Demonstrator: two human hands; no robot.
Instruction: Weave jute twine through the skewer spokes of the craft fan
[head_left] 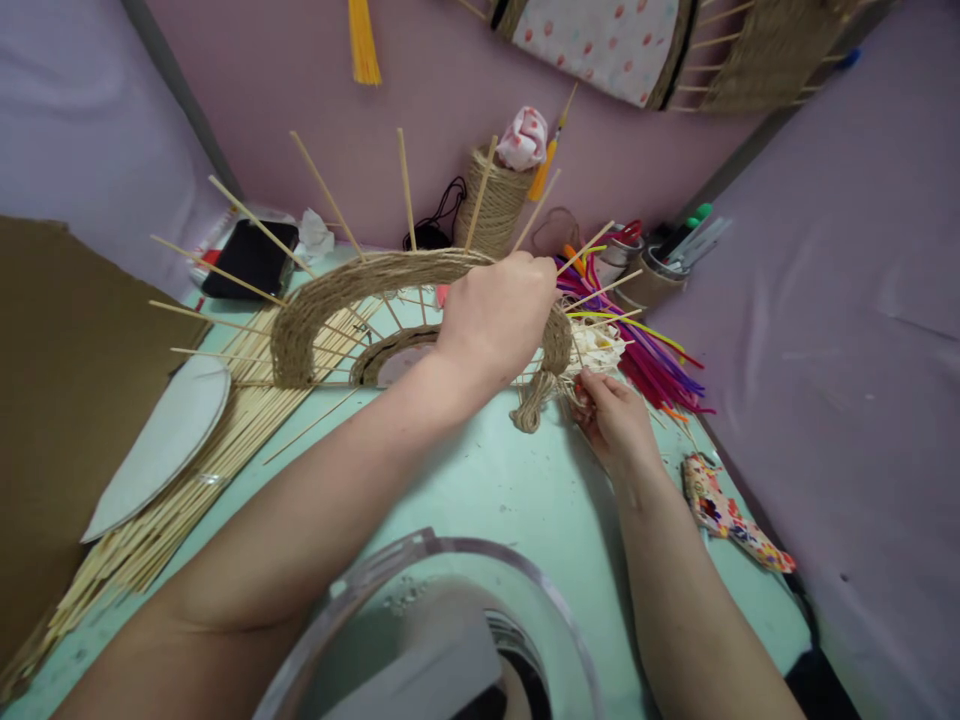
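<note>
A half-round woven fan frame of jute twine and thin sticks stands on the pale green table, its sticks spreading outward. My left hand is closed over the right part of the twine band, its fingertips hidden behind the weave. Beside the frame's lower right end, my right hand pinches a strand of twine between thumb and fingers. A small hank of twine hangs at that same end, between the two hands. Inside the arch sits a smaller dark-edged half-round piece.
Long thin sticks and a white curved card lie left. Behind stand a twine spool and a pen cup. Coloured pipe cleaners and a floral-wrapped glue gun-like tool lie right. A clear round container is in front.
</note>
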